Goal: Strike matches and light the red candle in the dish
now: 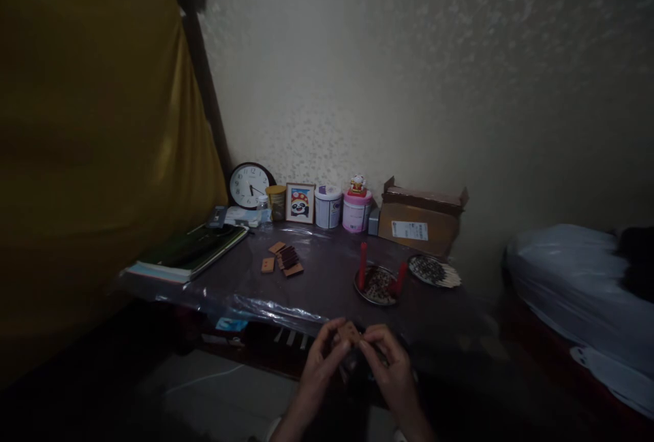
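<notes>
Just in front of the table's near edge, both my hands hold one small tan matchbox [349, 333]. My left hand [323, 353] pinches its left side between thumb and fingers. My right hand [389, 365] grips the right side, the thumb and fingertips close together. On the dark table [306, 292] beyond lies a loose pile of similar matchboxes [289, 259], some showing dark brown striking sides. One matchbox [268, 265] rests flat a little left of the pile. A metal plate [375, 302] with dark bits carries two red candles, an upright candle [363, 266] and a tilted candle [401, 278].
A second plate [434, 283] at the right holds dark-tipped pale sticks. Along the wall stand a clock [250, 185], a framed panda picture [300, 203], a white tub [328, 208], a pink tub [356, 212] and a cardboard box [422, 221]. A large book [191, 251] lies left.
</notes>
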The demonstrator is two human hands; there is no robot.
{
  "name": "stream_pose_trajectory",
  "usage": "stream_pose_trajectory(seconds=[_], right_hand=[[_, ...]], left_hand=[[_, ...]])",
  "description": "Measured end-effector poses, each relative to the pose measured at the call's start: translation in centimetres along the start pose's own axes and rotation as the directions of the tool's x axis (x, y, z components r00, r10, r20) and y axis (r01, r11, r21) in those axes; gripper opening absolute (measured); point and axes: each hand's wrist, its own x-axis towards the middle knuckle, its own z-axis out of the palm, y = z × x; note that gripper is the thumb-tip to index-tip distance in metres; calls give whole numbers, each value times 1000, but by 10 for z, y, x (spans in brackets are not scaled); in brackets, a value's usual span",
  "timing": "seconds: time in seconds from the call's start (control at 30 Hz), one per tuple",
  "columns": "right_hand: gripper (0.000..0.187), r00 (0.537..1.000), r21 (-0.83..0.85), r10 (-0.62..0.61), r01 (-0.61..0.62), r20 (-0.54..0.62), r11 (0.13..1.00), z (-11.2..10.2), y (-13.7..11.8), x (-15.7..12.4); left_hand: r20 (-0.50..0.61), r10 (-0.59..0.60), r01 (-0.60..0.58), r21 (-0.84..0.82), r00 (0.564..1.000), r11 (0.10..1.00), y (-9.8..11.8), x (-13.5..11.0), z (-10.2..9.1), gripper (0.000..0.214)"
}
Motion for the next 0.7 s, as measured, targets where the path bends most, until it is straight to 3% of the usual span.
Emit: stream_pose_trajectory(seconds=[0.2, 0.4, 0.53, 0.7], right_hand=[[11, 999, 65, 32, -33, 5, 997, 1, 0, 0], [20, 973, 191, 229, -220, -27, 957, -6, -7, 6], [19, 948, 274, 317, -295, -39, 915, -10, -3, 9], [40, 935, 369, 353, -316, -36, 874, -11, 3, 9]], left_hand=[[-17, -1, 1, 2, 1000, 1000, -5, 2, -2, 41], [-38, -51, 51, 3, 998, 999, -2, 2, -4, 42], [9, -46, 46, -11, 999, 999, -4, 2, -5, 40], [59, -47, 50, -50, 997, 998, -9, 3, -9, 36]])
